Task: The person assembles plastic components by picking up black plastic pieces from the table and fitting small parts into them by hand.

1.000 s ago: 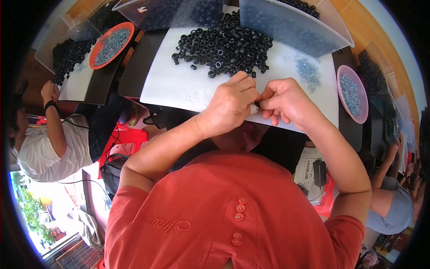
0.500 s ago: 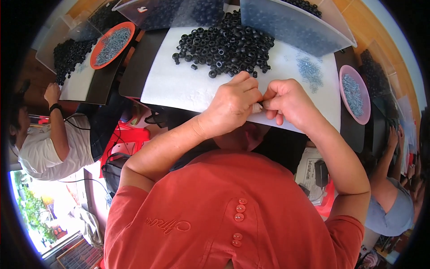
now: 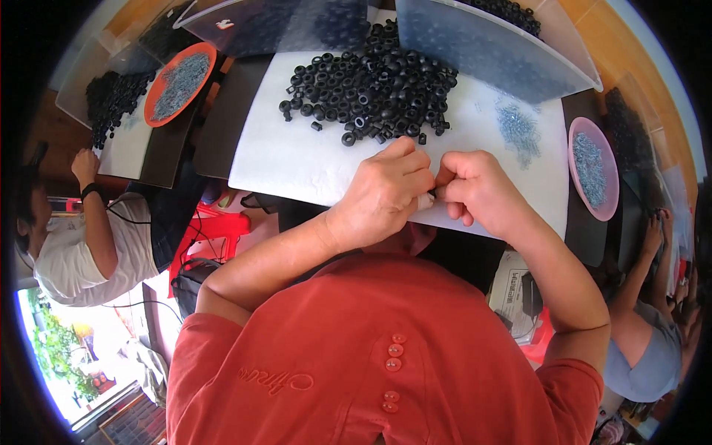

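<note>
My left hand [image 3: 382, 194] and my right hand [image 3: 480, 191] meet over the near edge of a white mat [image 3: 282, 159], their fingertips pinched close together. A small black part shows as a dark bit at the left fingertips, mostly hidden by the fingers. White wrapping covers a left fingertip. The right thumb and forefinger press in from the other side; whatever they pinch is too small to make out. Just beyond my hands lies a pile of black ring-shaped parts [image 3: 363, 93]. Small clear bluish pieces [image 3: 519, 133] lie scattered on the mat's right side.
Behind the pile stand two clear plastic bins [image 3: 489, 55] of black parts. A pink bowl [image 3: 593, 170] of bluish pieces is at right, an orange bowl [image 3: 180, 84] at left. One person [image 3: 96, 230] sits at the left table; others [image 3: 645, 326] are at right.
The view has shifted slightly, so the mat, pile and hands sit a little lower. Both hands keep their pinch together, with hardly any movement relative to each other.
</note>
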{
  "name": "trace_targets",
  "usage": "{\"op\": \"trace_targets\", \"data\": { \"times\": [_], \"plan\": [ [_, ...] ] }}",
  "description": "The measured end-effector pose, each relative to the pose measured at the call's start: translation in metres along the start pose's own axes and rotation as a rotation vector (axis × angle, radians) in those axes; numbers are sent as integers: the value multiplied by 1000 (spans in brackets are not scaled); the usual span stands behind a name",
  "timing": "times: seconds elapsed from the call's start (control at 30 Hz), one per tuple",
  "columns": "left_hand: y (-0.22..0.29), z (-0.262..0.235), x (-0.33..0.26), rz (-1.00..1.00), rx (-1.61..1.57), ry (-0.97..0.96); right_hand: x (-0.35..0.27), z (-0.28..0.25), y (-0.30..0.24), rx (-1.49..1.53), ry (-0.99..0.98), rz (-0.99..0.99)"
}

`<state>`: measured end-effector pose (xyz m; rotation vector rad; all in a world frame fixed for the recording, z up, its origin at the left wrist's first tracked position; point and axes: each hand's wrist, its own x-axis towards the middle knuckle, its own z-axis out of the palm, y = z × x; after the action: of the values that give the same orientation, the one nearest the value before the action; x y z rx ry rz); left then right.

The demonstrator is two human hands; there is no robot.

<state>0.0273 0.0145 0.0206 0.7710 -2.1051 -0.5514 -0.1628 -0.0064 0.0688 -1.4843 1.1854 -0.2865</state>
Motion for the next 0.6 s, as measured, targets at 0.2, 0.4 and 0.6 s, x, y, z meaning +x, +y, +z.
{"op": "trace_targets", "data": {
  "times": [0.2,0.4,0.6],
  "plan": [
    [-3,2,1,67,55,-15,1,6,6,-131,83,-141],
    [-7,6,2,124,92,-41,4,9,9,-338,141,-264],
    [-5,5,5,149,161,-59,4,14,11,-452,238,-335]
  ]
}}
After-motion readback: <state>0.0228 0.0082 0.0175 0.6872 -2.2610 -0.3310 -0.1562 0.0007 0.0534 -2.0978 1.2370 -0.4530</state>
